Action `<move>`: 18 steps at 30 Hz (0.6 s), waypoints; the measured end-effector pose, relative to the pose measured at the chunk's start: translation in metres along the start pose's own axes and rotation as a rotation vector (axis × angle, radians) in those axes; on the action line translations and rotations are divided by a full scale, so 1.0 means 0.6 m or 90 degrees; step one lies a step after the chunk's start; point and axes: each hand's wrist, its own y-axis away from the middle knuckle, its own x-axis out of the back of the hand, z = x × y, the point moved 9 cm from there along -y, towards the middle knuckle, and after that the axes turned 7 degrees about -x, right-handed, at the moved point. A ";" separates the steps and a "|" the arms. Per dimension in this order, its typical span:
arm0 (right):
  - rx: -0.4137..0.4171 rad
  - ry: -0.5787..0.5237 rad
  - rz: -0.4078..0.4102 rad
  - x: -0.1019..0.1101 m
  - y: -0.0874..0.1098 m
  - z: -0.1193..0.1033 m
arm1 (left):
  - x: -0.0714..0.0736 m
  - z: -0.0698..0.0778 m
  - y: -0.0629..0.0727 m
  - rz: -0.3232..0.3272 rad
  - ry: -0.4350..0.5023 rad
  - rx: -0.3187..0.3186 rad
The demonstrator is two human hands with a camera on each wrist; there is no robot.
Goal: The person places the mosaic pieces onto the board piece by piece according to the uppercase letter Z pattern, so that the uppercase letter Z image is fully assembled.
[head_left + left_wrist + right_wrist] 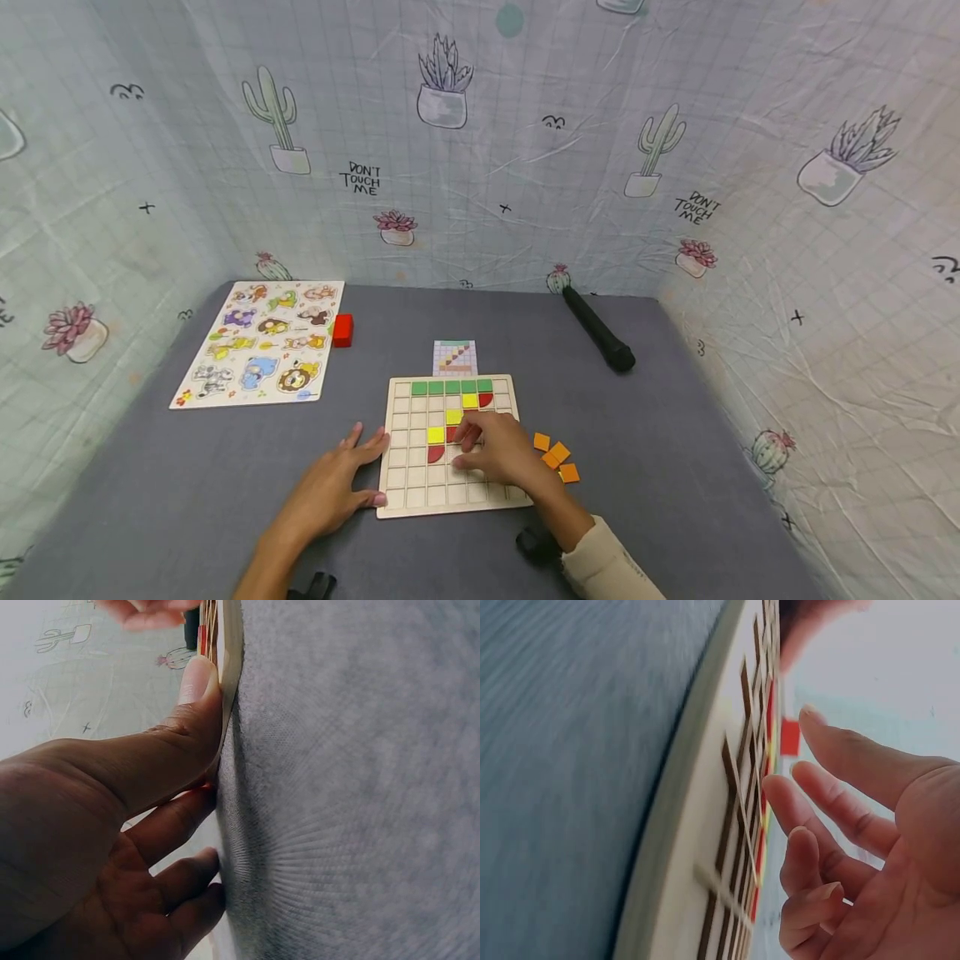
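Note:
A wooden grid board (416, 498) lies in the middle of the table. Green squares (452, 387) line its top row, and yellow squares (436, 436) and red rounded pieces (436, 454) step diagonally below them. My left hand (330, 486) steadies the board's left side, its thumb against the edge in the left wrist view and the fingers spread. Over the board's middle hovers my right hand (501, 450), fingers loosely bent. The right wrist view shows its thumb (847, 746) and fingertips apart, with nothing between them. This hand covers part of the grid in the head view.
Several orange square tiles (559, 452) lie right of the board. A small pattern card (454, 358) touches its far edge. Back left are an animal picture board (258, 392) and a red block (342, 331). A black microphone (596, 327) lies back right. Printed cloth walls surround the table.

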 end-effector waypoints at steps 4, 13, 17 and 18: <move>-0.032 -0.047 0.019 0.031 0.015 0.036 | 0.000 -0.002 -0.001 -0.001 -0.003 -0.003; -0.110 -0.117 0.096 0.099 0.049 0.124 | -0.001 -0.001 -0.001 -0.005 0.002 -0.001; -0.139 -0.110 0.115 0.123 0.070 0.158 | -0.001 0.001 -0.001 -0.006 0.001 -0.003; -0.142 -0.111 0.111 0.127 0.076 0.166 | -0.001 0.001 -0.001 -0.006 0.002 -0.003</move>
